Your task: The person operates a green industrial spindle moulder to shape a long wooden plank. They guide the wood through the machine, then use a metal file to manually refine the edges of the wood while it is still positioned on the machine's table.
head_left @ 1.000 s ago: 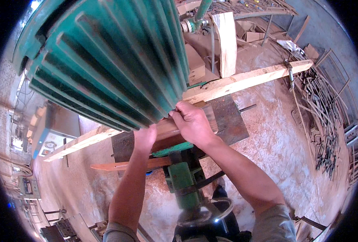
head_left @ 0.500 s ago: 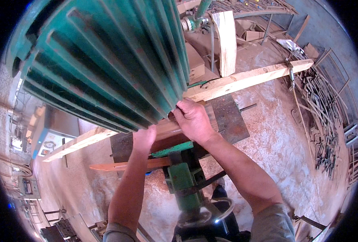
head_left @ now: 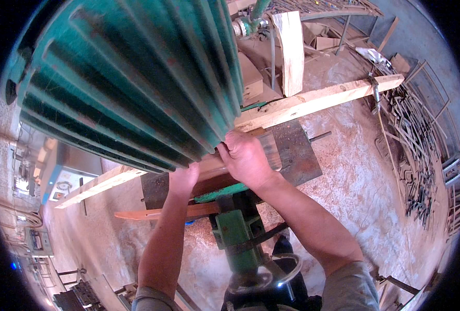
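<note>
A brown wood piece point(head_left: 213, 167) lies on the dark metal machine table point(head_left: 303, 155), below a large green ribbed motor housing point(head_left: 131, 78). My right hand point(head_left: 246, 158) is closed, its fingers curled over the right part of that piece beside the housing's lower edge. At the piece's left end, my left hand point(head_left: 184, 179) reaches under the housing, which hides its fingers. On the near side, a green clamp bar point(head_left: 219, 193) stands close to the wood, with a green machine body point(head_left: 235, 228) and a shiny handwheel point(head_left: 271, 274) nearer to me.
A long pale timber point(head_left: 323, 103) crosses behind the table, with a clamp point(head_left: 375, 89) at its right end. An upright pale board point(head_left: 289, 52) stands beyond it. An orange wood strip point(head_left: 162, 211) sticks out leftward. Many thin metal pieces point(head_left: 416, 171) are heaped at the right.
My right hand has shifted slightly left along the brown wood piece, and its fingers are more tucked in. The motor housing appears a little lower and further left. My left hand has barely moved.
</note>
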Tool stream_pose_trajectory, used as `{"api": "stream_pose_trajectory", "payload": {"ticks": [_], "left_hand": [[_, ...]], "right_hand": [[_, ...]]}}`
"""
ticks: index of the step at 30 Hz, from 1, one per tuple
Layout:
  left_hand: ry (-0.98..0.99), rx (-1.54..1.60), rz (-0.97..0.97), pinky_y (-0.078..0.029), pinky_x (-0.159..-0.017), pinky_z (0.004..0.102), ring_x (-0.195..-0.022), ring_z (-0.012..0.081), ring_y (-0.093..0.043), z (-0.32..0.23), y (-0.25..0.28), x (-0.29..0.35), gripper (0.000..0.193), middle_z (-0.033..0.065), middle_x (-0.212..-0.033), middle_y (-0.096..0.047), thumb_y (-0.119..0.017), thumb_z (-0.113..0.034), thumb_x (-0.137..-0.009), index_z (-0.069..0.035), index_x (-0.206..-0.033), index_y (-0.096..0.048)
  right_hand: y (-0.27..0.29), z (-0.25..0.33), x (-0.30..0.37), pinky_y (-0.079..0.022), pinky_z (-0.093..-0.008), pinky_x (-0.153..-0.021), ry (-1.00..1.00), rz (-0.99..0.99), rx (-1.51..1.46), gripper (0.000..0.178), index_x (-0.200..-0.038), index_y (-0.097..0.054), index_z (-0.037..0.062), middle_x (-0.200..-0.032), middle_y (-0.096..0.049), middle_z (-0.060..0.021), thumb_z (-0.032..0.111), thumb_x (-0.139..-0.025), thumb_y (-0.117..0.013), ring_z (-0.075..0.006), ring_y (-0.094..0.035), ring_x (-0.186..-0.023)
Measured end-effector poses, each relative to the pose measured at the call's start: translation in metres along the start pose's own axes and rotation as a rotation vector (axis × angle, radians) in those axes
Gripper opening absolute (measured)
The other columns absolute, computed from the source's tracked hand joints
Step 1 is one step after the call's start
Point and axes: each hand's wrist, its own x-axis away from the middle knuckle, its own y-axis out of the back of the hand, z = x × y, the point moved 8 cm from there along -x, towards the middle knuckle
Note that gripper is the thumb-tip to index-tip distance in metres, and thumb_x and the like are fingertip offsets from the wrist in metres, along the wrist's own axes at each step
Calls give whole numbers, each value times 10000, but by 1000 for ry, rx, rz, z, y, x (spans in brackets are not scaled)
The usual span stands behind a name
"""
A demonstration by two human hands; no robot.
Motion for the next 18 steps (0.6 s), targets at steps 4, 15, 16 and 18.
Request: {"api": "stream_pose_trajectory", "payload": {"ticks": [4,15,16,18], "left_hand": [[54,-74,104,-428,-834,308,-942,177,-547,-13,6,-2,321,74,-1040,-583,-589,-195,-836,-21,-1101,-534],[472,343,273,-318,-944,327,-1108,221,-443,-3,-4,-3,486,103,-1210,-492,-551,-375,-834,-46,-1186,-484],[489,380,262,-315,-947,326,-1108,220,-442,13,-5,1,480,101,-1210,-493,-546,-372,-838,-50,-1188,-484],[464,353,286,-307,-955,321,-1112,214,-439,24,-7,4,469,100,-1215,-489,-534,-366,-847,-52,-1191,-483]], "right_hand": [[-1,-3,0,-485,-411,-631,-33,32,123,217,-988,-555,39,-782,-598,-194,120,-787,-563,-355,-587,-716],[-30,-37,12,-460,-265,-498,-770,228,-655,135,-884,-552,8,-646,-587,-54,131,-861,-502,-114,-556,-527],[-30,-33,9,-460,-254,-488,-778,272,-643,133,-878,-550,4,-648,-587,-51,126,-863,-499,-108,-554,-527],[-28,-29,5,-459,-232,-470,-797,349,-610,130,-865,-548,-3,-652,-586,-46,116,-868,-493,-96,-550,-527]]}}
